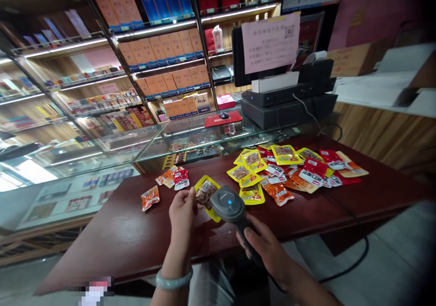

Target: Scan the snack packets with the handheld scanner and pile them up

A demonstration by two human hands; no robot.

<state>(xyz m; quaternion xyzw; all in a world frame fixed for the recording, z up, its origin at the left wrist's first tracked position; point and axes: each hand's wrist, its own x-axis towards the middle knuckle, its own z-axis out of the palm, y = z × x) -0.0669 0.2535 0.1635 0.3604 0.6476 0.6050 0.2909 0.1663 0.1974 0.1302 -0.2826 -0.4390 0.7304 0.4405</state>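
My left hand (184, 208) pinches the left edge of a yellow-bordered snack packet (205, 191), tilted above the dark red table. A clear window in the packet shows brown contents and a pale label. Wrapped around the handle of a grey barcode scanner (227, 204) is my right hand (264, 242). The scanner's head, with a blue light on top, covers the packet's right part. Whether the two touch I cannot tell. A pile of yellow, red and orange snack packets (286, 155) lies to the right. On the left are a few orange and red packets (172, 177).
Behind the table (112, 233) runs a glass display counter (153, 145) with a mouse (224, 115) on a red pad. A monitor (238, 61) with a pink notice stands over a black cash register (286, 104). The scanner's cable (366, 247) loops at the right.
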